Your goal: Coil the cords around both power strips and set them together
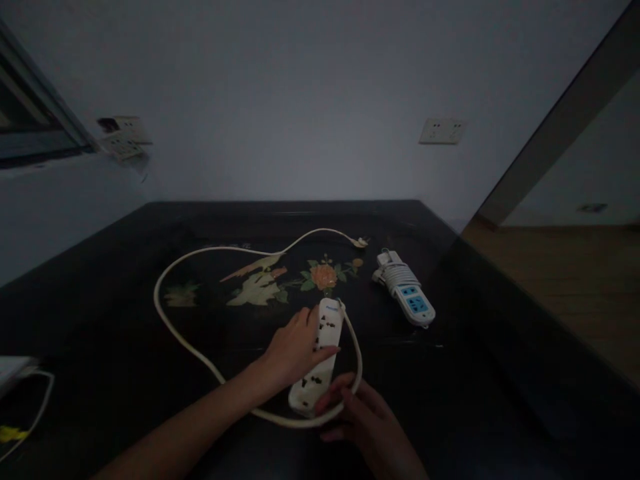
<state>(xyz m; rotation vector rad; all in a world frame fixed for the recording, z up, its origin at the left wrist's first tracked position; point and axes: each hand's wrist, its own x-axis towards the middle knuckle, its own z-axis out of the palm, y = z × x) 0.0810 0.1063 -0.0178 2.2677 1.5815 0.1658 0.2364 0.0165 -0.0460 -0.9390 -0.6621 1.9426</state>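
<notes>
A white power strip (327,327) with several sockets lies at a slant on the dark table. My left hand (297,343) grips it from the left side, thumb laid across its face. Out of the strip's far end comes its white cord (173,327), looping down past the right side, under my left forearm and round to the left. That cord runs through my right hand (363,417), whose fingers curl around it beside the strip's near end. Away at the back, the cord ends in a plug (360,243) lying on the tabletop.
A second power strip (415,303) with blue sockets, its cord wound around it, lies to the right. Bird and flower pictures decorate the black table (400,373). Wall outlets (443,131) show behind. At the left edge sits a white object (15,370) with a cable.
</notes>
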